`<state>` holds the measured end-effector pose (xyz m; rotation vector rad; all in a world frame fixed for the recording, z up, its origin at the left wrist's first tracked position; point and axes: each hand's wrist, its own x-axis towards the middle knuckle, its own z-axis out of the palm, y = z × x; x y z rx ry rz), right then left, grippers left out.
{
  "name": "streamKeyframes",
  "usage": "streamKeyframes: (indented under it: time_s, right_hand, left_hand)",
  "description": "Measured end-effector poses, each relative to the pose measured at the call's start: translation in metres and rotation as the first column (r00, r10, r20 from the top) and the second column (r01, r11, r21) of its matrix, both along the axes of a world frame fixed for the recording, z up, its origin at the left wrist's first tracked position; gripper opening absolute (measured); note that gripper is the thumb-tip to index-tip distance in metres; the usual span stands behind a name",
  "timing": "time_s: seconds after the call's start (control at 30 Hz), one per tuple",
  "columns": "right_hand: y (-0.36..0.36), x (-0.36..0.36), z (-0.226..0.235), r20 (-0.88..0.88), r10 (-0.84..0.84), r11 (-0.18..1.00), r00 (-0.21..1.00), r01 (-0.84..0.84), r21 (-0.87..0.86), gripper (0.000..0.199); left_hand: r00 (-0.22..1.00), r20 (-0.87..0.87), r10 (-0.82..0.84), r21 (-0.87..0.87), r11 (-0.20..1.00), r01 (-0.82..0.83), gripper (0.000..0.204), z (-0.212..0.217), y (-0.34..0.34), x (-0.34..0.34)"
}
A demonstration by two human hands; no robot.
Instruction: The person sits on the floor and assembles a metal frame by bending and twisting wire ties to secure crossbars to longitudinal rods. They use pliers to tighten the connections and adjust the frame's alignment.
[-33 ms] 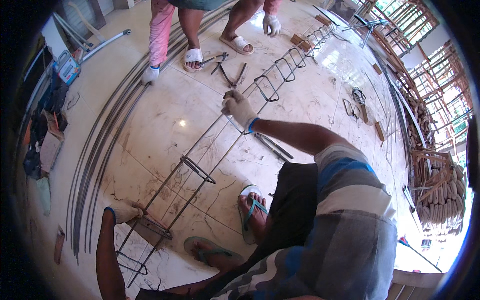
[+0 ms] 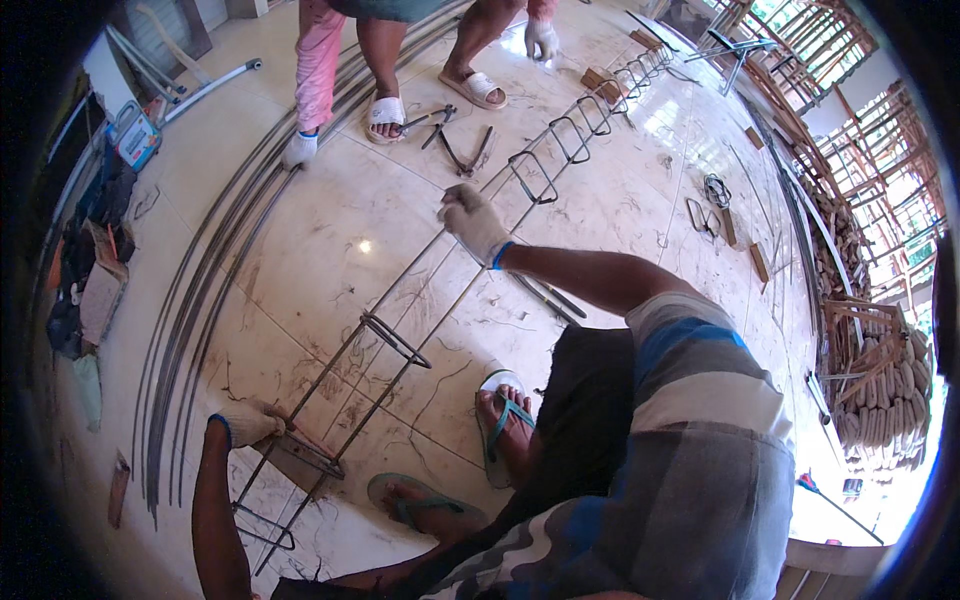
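A long, narrow rebar cage (image 2: pixel 362 415) runs diagonally across the tiled floor, its long bars carrying square stirrups. My right hand (image 2: pixel 474 226), in a white glove with a blue cuff, is closed around the cage's far-left bar near its middle; the fingertips are partly hidden. Lower left, my gloved left hand (image 2: pixel 250 422) grips the same side of the cage beside a stirrup (image 2: pixel 314 455), above a wooden block (image 2: pixel 275 466). Between my hands, a bunch of stirrups (image 2: pixel 396 340) sits across the bars. More stirrups (image 2: pixel 532 176) stand spaced along the far part.
Loose rebars (image 2: pixel 195 330) lie along the left. A co-worker in white sandals (image 2: pixel 385 118) bends over them, one gloved hand (image 2: pixel 300 150) at their ends. Cutters (image 2: pixel 460 150) lie nearby; dark tool handles (image 2: pixel 550 298) rest under my right arm. Stacked sacks (image 2: pixel 885 395) stand far right.
My right hand has shifted slightly to the left along the cage. My left hand and the cage look the same.
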<state>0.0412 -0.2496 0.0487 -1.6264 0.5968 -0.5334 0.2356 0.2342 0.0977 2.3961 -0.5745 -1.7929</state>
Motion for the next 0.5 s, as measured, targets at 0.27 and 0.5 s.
streamKeyframes:
  time_s: [0.27, 0.5]
  right_hand:
    - [-0.097, -0.003, 0.0, 0.122, -0.398, 0.772, 0.909, 0.404, -0.491, 0.025]
    - [-0.207, -0.077, -0.074, -0.501, -0.717, 0.6, 0.484, 0.795, -0.091, 0.051]
  left_hand:
    - [0.997, 0.074, -0.027, 0.005, 1.0, 0.027, 0.026, 0.033, -0.015, -0.009]
    - [0.937, 0.146, -0.317, 0.032, 0.948, 0.316, 0.034, 0.01, -0.01, 0.005]
